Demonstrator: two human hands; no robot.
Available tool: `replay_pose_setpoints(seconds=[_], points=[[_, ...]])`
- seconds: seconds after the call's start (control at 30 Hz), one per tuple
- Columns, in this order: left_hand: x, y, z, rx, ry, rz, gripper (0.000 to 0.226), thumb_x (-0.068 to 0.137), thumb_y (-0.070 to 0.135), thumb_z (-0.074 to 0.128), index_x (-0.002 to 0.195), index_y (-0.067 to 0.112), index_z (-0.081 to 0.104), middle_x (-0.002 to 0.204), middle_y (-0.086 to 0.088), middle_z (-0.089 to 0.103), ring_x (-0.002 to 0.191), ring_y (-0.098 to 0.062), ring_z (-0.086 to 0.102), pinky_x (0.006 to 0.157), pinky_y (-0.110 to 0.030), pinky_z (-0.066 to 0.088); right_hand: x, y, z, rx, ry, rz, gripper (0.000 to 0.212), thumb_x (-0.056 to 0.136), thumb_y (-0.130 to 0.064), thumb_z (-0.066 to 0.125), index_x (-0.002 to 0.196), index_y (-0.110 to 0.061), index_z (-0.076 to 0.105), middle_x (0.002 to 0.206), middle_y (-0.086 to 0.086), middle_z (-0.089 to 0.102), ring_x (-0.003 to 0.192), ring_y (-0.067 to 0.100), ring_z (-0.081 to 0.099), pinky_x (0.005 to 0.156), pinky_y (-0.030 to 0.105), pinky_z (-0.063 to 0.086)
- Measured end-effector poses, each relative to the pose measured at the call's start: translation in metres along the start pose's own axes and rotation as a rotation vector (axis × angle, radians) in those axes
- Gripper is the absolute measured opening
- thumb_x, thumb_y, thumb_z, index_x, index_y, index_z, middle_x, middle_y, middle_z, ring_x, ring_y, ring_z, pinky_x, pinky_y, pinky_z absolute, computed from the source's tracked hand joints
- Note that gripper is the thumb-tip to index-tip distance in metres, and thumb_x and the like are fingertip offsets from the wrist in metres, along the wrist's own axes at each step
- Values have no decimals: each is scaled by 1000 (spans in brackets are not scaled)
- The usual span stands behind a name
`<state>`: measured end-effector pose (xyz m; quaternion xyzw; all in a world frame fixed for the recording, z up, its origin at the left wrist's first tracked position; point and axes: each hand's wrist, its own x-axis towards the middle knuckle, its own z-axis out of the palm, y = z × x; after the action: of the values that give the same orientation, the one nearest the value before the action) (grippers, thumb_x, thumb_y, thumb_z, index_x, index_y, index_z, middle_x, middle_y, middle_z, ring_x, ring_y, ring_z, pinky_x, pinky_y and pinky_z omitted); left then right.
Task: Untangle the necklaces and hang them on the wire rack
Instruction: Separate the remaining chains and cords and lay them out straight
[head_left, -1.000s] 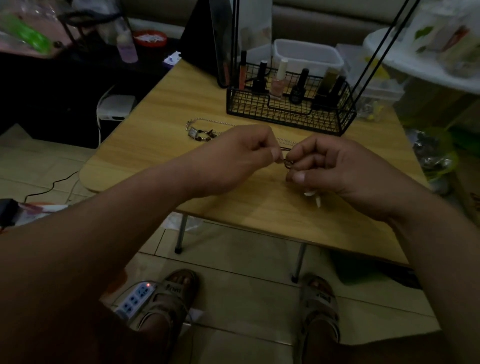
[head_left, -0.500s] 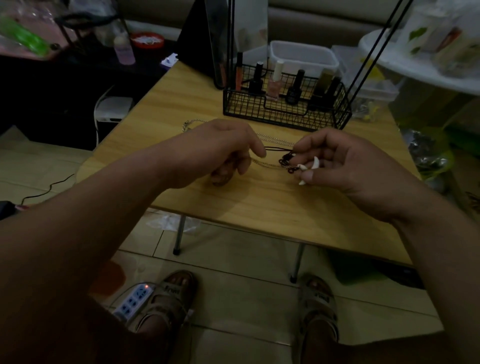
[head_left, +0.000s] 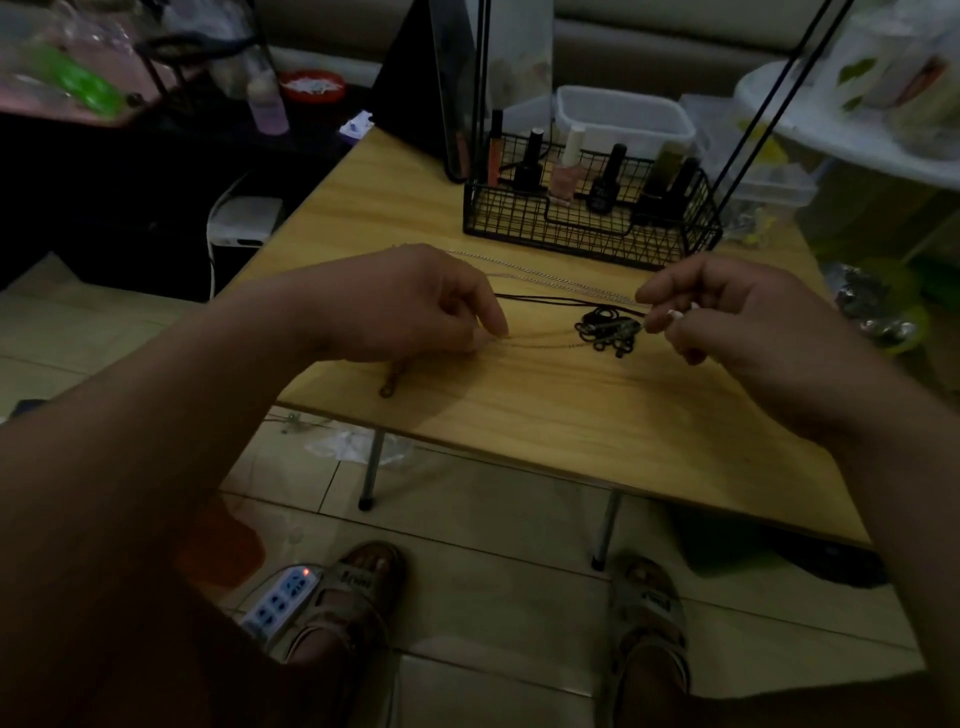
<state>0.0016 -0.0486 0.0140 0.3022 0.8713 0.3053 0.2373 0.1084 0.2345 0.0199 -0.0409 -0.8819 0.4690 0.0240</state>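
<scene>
Necklaces (head_left: 608, 330) knotted on worktop (head_left: 571, 415), just in front of rack (head_left: 592, 223). Left hand (head_left: 415, 306), before the rack's left end, pinches the strands. Right hand (head_left: 727, 312), before its right end, pinches the pendant end. Hands apart. Judgement: slacken off and tease the loops open, since pulling taut would likely tighten the knot.

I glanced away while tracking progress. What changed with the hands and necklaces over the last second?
The left hand and right hand drew apart sideways, exposing the black cord tangle between them. Each hand still pinches a strand leading from it. The wire rack stayed put.
</scene>
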Motion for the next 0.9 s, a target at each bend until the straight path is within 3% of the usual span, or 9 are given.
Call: replay_pose_setpoints(seconds=[0.1,0.17,0.23,0.3,0.5,0.6,0.77,0.9], points=[[3,-1,2,73,52,-36,6,99,36,67,100,38,74,99,12,72,94,-6,67,76,-27,51,-1,3,-1,-67,-35,33,19,97,-12,66,105,-28,72,91,9,65,66,0,56,64,23,51],[3,-4,1,34,74,-50,11,100,40,65,96,35,74,90,12,72,81,-5,66,69,-28,50,-1,7,-3,-99,-37,55,13,97,-19,67,100,-30,73,80,-3,64,62,0,55,67,30,48],[1,-7,-4,-13,82,-55,16,101,40,63,96,35,76,81,14,71,72,-3,63,71,-30,50,-2,12,-6,-156,-35,69,7,97,-27,69,95,-30,74,73,-12,65,64,3,57,67,33,46],[-1,-10,-10,-5,101,-69,18,102,38,61,95,35,77,83,11,73,77,-7,66,74,-31,50,-2,14,-11,-184,-42,91,5,94,-32,72,92,-30,75,73,-12,67,69,10,59,67,34,48],[-4,-17,-11,126,216,-184,12,103,31,63,96,31,72,93,7,70,85,-11,65,67,-28,43,-6,22,-30,-86,-63,240,5,94,-17,71,99,-16,71,84,4,76,64,9,66,64,33,51],[-8,-21,-10,93,271,-239,9,100,28,67,94,26,73,88,1,75,81,-17,70,69,-32,51,-9,29,-40,76,-59,373,11,95,-7,66,106,-8,67,93,12,78,69,12,69,67,32,52],[-18,-18,-5,-34,293,-290,24,99,38,68,91,16,72,83,-7,72,73,-20,65,66,-34,49,-15,38,-45,81,35,398,12,94,-11,70,104,-6,71,93,11,79,70,13,69,64,29,51],[-22,-16,0,-27,325,-303,24,97,42,69,90,19,73,86,-6,71,78,-21,65,69,-34,47,-19,41,-36,21,94,437,8,96,-16,70,99,-12,76,85,12,78,70,17,69,61,30,54]])
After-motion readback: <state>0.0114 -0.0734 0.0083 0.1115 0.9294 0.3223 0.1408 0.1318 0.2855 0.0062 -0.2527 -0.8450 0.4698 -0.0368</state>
